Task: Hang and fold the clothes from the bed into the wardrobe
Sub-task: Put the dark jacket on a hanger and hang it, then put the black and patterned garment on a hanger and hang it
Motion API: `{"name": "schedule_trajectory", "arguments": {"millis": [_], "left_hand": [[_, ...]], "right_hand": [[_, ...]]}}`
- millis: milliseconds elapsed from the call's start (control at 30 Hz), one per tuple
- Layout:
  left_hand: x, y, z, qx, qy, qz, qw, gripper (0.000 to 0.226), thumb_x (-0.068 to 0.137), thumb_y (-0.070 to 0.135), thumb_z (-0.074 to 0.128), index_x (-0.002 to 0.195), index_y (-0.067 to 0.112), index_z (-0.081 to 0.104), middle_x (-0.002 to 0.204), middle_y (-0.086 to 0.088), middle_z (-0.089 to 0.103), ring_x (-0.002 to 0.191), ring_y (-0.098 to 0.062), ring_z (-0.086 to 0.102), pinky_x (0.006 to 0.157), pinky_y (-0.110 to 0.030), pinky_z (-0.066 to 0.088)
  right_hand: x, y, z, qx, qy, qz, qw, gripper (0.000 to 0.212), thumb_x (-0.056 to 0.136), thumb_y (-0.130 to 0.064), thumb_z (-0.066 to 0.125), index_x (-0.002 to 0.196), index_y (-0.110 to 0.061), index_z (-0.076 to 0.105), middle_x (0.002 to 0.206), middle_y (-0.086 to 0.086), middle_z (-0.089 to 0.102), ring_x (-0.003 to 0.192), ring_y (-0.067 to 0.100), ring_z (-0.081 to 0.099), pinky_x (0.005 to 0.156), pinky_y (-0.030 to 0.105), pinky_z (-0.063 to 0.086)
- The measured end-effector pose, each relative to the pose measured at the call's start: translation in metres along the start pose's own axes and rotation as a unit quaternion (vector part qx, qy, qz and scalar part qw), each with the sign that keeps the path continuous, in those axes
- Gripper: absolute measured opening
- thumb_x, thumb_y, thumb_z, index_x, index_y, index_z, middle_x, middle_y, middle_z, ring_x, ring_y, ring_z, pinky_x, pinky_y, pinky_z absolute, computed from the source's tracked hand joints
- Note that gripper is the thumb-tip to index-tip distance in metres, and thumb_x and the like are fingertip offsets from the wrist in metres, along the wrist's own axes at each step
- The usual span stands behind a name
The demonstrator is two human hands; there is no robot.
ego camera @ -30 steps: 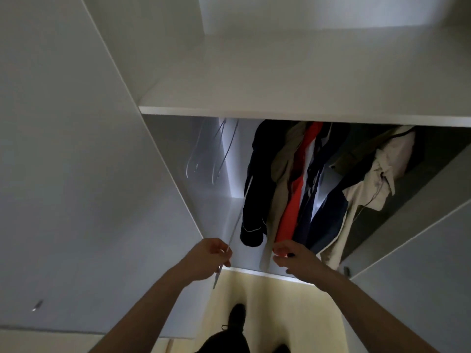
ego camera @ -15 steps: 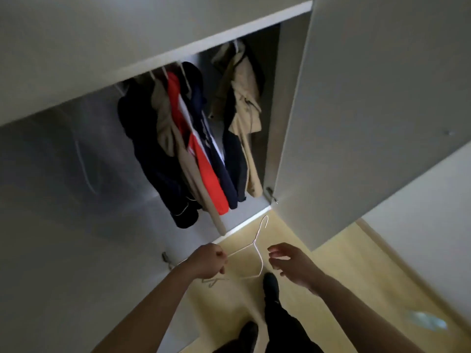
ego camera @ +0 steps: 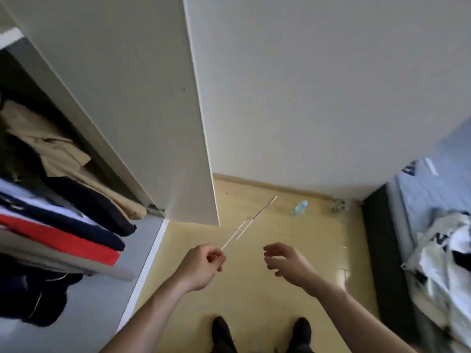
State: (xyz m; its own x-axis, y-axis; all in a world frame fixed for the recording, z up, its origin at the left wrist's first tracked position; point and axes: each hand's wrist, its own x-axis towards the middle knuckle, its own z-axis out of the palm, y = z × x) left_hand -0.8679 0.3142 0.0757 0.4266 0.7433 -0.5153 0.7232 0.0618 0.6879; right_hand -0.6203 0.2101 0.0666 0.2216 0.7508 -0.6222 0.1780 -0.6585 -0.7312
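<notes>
My left hand grips a thin white wire hanger, seen edge-on and pointing up and to the right over the floor. My right hand hovers beside it with loosely curled fingers and holds nothing. The open wardrobe is at the left, with dark, red, white and beige garments hanging inside. At the right edge a heap of white and dark clothes lies on the bed with its blue sheet.
The white wardrobe door stands open between the wardrobe and the wall. A small plastic bottle lies on the yellow wooden floor near the skirting. My dark shoes are at the bottom.
The view has swung right, from the wardrobe interior toward the floor and bed. My left hand has kept the hanger throughout; my right hand has drawn away from it.
</notes>
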Motion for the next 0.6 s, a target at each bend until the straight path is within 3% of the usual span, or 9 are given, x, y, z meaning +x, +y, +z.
{"name": "schedule_trajectory", "arguments": {"millis": [100,267,433,600], "left_hand": [[0.012,0.060,0.034,0.044,-0.038,0.067,0.996,0.016,0.097,0.031,0.065,0.083,0.025,0.071,0.074,0.015,0.074,0.065,-0.008,0.064,0.061,-0.025,0.048],[0.024,0.161,0.130,0.091,-0.119,0.166,0.975,0.018,0.096,0.031,0.066,0.080,0.025,0.071,0.074,0.007,0.074,0.071,-0.024,0.068,0.065,-0.037,0.054],[0.015,0.242,0.258,0.112,-0.174,0.231,0.951,0.012,0.095,0.035,0.065,0.083,0.032,0.069,0.073,0.011,0.073,0.054,-0.004,0.052,0.055,-0.028,0.046],[-0.007,0.309,0.366,0.138,-0.207,0.266,0.931,0.017,0.093,0.038,0.068,0.079,0.029,0.070,0.070,0.009,0.072,0.054,-0.003,0.053,0.058,-0.023,0.046]], "right_hand": [[-0.029,0.026,-0.046,0.057,0.057,0.003,0.997,0.022,0.096,-0.023,0.067,0.117,-0.028,0.069,0.116,-0.009,0.072,0.103,0.023,0.073,0.085,0.037,0.060],[-0.082,0.093,-0.135,0.134,0.146,0.008,0.980,0.021,0.098,-0.033,0.065,0.118,-0.030,0.069,0.115,-0.009,0.072,0.095,0.013,0.074,0.080,0.030,0.060],[-0.134,0.176,-0.231,0.200,0.214,0.029,0.956,0.017,0.101,-0.036,0.062,0.111,-0.026,0.072,0.111,-0.003,0.074,0.089,0.013,0.074,0.076,0.031,0.058],[-0.178,0.250,-0.313,0.257,0.258,0.046,0.930,0.022,0.102,-0.035,0.062,0.107,-0.017,0.074,0.105,-0.001,0.075,0.087,0.013,0.074,0.075,0.029,0.058]]}}
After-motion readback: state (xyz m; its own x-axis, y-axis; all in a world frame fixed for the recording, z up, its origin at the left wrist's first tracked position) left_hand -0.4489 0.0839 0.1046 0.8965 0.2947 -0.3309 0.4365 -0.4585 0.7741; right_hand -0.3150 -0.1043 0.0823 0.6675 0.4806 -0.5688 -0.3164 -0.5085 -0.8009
